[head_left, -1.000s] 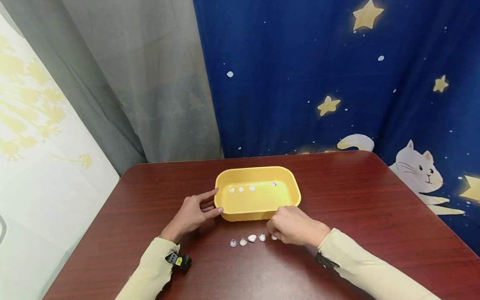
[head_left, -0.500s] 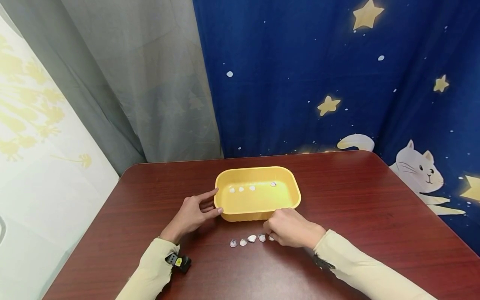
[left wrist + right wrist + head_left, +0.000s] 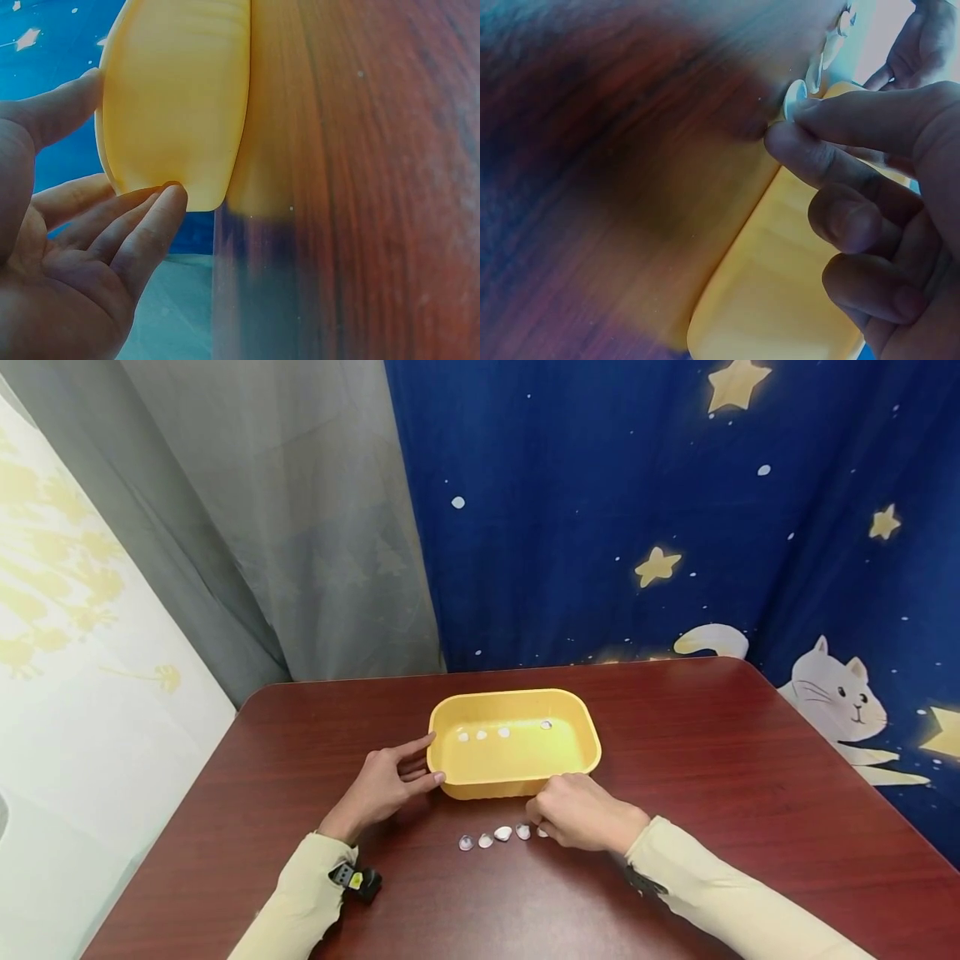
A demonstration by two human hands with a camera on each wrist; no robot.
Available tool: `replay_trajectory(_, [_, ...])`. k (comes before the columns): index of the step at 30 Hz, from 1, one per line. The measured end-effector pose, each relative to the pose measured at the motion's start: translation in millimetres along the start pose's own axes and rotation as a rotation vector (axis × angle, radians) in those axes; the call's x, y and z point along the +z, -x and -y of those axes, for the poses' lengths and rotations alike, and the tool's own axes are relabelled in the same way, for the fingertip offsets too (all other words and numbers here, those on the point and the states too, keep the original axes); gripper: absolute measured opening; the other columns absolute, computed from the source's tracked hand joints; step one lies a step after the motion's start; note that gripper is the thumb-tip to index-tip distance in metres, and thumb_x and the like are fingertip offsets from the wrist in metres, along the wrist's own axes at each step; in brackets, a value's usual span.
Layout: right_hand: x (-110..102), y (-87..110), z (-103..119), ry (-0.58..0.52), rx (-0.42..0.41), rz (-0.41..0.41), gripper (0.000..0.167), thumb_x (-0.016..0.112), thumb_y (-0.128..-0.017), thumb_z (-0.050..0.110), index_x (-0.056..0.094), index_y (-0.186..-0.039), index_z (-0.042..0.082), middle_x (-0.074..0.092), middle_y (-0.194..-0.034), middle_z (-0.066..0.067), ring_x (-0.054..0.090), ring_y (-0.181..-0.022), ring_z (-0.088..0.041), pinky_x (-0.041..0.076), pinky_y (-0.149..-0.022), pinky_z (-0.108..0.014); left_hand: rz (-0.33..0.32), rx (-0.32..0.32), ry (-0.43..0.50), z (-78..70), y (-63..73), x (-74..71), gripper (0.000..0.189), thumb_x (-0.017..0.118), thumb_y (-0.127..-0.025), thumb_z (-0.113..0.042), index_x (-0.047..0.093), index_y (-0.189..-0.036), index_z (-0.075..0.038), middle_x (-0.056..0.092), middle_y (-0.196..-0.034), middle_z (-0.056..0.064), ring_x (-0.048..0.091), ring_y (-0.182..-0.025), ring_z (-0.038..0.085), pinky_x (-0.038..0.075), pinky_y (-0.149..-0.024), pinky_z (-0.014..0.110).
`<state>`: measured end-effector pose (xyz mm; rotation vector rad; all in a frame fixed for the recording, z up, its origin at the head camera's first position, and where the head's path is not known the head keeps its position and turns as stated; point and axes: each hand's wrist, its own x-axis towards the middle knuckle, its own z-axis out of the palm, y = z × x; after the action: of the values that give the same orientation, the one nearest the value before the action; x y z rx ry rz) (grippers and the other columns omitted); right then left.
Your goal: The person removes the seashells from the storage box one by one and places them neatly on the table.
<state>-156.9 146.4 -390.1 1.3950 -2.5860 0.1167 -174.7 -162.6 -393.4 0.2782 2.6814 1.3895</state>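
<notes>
My right hand [image 3: 581,814] pinches a small pale seashell [image 3: 795,98] between thumb and index finger, low over the table at the right end of a short row. Its other fingers are curled, and in the head view the hand hides most of that shell. Left of it in the row lie several more shells, among them a white seashell [image 3: 503,833]. Behind the row stands a shallow yellow tray [image 3: 491,789]. My left hand [image 3: 381,787] touches the tray's left end, fingers and thumb extended, with the thumb at the near corner and fingertips against the end wall.
Inside the tray, three white shells [image 3: 482,735] lie to the left and a single shell [image 3: 546,725] to the right. Everything is on a dark red wooden table [image 3: 705,743]. A blue curtain [image 3: 540,527] and a grey curtain [image 3: 337,543] hang behind it.
My right hand has shifted slightly left with the end shell, closer to its neighbour in the row. The left hand has stayed on the tray.
</notes>
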Motion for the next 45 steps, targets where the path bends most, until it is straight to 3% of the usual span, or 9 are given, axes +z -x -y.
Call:
replay_trajectory(21, [0,-0.1,-1,0.014,0.039,-0.004,0.031,0.077,-0.075,0.008,0.056,-0.058,0.025,0.049,-0.052,0.013,0.040,-0.049,-0.005,0.030,-0.043,-0.020,0.004,-0.018,-0.011,-1.0,1.4,0.1,0.077,0.080,-0.085,-0.041,0.047,-0.151,-0.019,0.055,-0.149,0.013,0.067,-0.122,0.023,0.059,-0.096,0.037])
replay_trajectory(45, [-28,-1.0,-8,-0.010,0.036,0.005,0.022,0.077,-0.081,0.016,0.062,-0.067,0.023,0.054,-0.058,0.014,0.044,-0.054,-0.004,0.035,-0.047,-0.018,0.005,-0.010,-0.017,-0.6,0.6,-0.8,0.076,0.080,-0.085,-0.040,0.048,-0.151,-0.020,0.055,-0.150,0.012,0.067,-0.123,0.023,0.059,-0.097,0.037])
